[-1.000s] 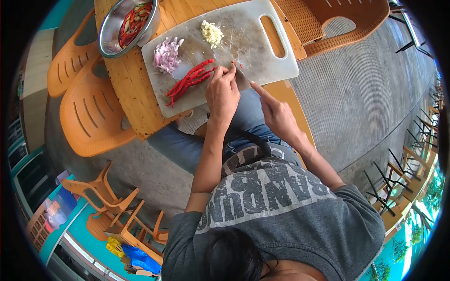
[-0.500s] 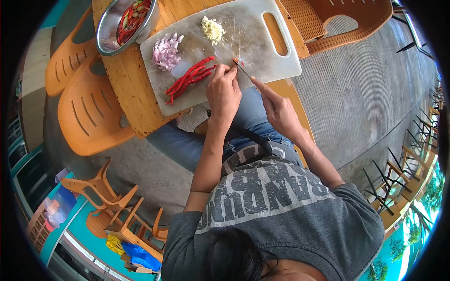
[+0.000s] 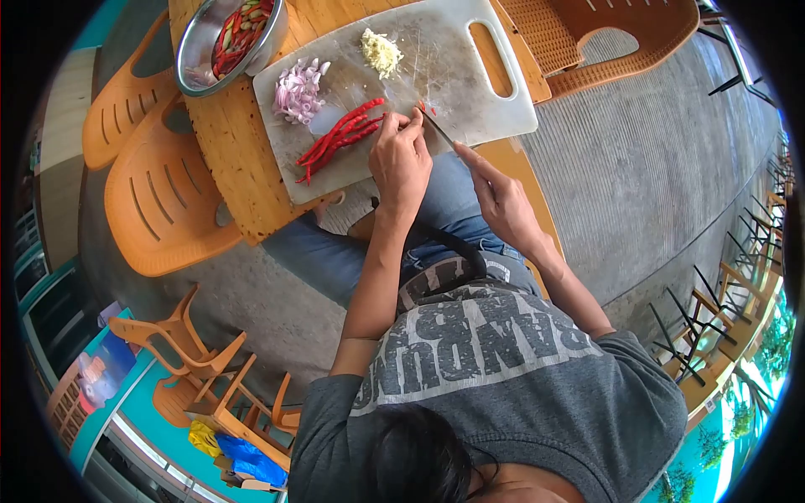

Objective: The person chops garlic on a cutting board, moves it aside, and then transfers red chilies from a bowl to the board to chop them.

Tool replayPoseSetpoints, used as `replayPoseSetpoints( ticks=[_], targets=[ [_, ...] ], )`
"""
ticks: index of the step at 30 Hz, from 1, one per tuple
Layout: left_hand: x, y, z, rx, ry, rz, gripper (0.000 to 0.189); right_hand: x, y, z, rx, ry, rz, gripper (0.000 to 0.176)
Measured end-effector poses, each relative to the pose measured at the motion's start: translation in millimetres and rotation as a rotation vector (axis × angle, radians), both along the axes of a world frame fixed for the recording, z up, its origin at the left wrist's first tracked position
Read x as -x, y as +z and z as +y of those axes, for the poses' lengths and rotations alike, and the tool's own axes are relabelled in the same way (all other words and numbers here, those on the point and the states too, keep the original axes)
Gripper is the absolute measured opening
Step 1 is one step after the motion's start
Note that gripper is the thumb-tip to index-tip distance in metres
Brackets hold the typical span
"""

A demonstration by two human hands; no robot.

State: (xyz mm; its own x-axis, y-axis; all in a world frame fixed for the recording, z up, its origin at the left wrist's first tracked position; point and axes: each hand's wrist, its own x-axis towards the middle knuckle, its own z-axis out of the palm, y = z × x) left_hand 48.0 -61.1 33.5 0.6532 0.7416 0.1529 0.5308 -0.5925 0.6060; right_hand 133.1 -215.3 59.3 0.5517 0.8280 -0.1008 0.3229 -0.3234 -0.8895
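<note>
A bundle of long red chilies [image 3: 340,136] lies across the near part of the white cutting board [image 3: 457,80]. My left hand [image 3: 401,163] is closed, its fingers pinching the right-hand ends of the chilies against the board. In my right hand [image 3: 506,204], a knife [image 3: 438,129] is gripped by its handle, the blade angled beside my left fingertips. Small cut bits of red chili [image 3: 428,109] lie by the blade's tip. Further over on the board are a pile of sliced shallots [image 3: 300,90] and a mound of chopped garlic [image 3: 381,54].
A metal bowl [image 3: 277,38] with red and pale chilies inside stands at the wooden table's [image 3: 220,151] left. Orange plastic chairs [image 3: 168,197] flank the table on the left, and a brown chair [image 3: 579,80] stands at the upper right.
The knife and right hand have shifted very slightly, with the blade a little lower. The bits by its tip show a bit more clearly. My left hand keeps its hold on the chilies.
</note>
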Motion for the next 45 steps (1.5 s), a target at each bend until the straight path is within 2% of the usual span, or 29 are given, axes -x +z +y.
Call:
replayPoseSetpoints(
  ticks=[6,14,17,21,27,32,36,45],
  targets=[
    [0.7,3.3,0.8,-0.062,-0.014,0.011,0.026,0.2,9.9,7.7,0.054,0.016,0.013,0.046],
    [1.0,3.2,1.9,-0.021,-0.014,0.002,0.019,1.8,-0.2,27.7,0.083,0.01,0.053,0.047],
    [0.7,-0.5,2.2,-0.051,-0.006,-0.012,0.017,2.7,-4.5,33.2,0.026,-0.008,0.049,0.048],
    [0.8,-7.7,1.8,-0.038,0.043,-0.168,0.015,7.4,-5.3,17.4,0.008,-0.009,0.03,0.046],
    [-1.7,2.1,3.7,-0.02,0.037,-0.081,0.011,1.6,0.3,3.1,0.022,-0.02,0.054,0.043],
    [0.9,-3.1,5.3,-0.046,0.021,-0.107,0.012,3.0,3.7,6.4,0.071,-0.019,0.068,0.043],
    [0.5,-2.3,5.9,-0.025,0.026,-0.095,0.013,3.2,3.0,7.0,0.017,0.006,0.017,0.045],
    [0.9,-4.1,7.9,-0.035,0.028,-0.094,0.013,0.0,-8.3,33.8,0.012,0.006,0.056,0.047]
  ],
)
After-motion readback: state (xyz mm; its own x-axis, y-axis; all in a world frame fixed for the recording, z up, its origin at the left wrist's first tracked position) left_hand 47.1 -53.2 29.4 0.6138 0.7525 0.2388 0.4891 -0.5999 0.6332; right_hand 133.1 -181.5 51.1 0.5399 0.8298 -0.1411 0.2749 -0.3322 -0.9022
